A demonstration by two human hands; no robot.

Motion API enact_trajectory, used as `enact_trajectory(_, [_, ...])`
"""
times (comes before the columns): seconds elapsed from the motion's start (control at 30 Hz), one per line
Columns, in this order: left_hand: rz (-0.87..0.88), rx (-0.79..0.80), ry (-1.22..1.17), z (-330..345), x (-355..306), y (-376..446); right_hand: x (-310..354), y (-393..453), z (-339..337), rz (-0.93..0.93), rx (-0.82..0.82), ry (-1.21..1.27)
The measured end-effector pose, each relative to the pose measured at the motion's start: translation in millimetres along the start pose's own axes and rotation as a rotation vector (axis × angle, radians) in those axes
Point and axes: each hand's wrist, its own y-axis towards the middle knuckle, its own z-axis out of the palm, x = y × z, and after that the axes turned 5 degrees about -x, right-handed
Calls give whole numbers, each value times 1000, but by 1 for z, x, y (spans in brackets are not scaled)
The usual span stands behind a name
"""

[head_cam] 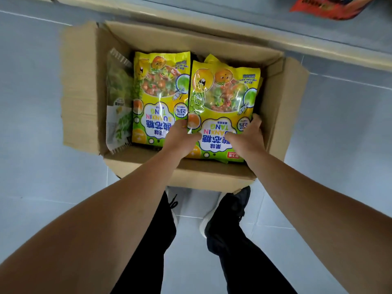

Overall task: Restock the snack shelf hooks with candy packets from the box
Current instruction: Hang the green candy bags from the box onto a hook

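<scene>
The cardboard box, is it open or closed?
Open. The cardboard box has its flaps spread outward, and yellow candy packets show inside, where both hands reach.

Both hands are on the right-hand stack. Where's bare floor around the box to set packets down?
Bare floor lies left of the box's left flap and right of its right flap. It is crowded inside: both yellow packet stacks fill it, left hand and right hand gripping the right stack. Shoes take the near floor.

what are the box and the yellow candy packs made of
Box: plain brown corrugated cardboard, matte, with rough torn flap edges. Candy pack held by both hands: seemingly thin glossy plastic film, with glare streaks, wrinkles and a clear window showing the sweets. The second pack looks the same.
</scene>
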Motion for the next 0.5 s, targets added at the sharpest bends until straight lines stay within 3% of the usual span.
enact_trajectory(0.17, [-8,-36,-124,-9,-10,-9,4,-7,-11,28,-45,39])
enact_trajectory(0.37, [81,-43,-117,-62,-35,-65,32,-61,-56,22,166,27])
enact_trajectory(0.5, [150,-86,-30,-115,-63,-123,68,-128,-103,-39,153,-4])
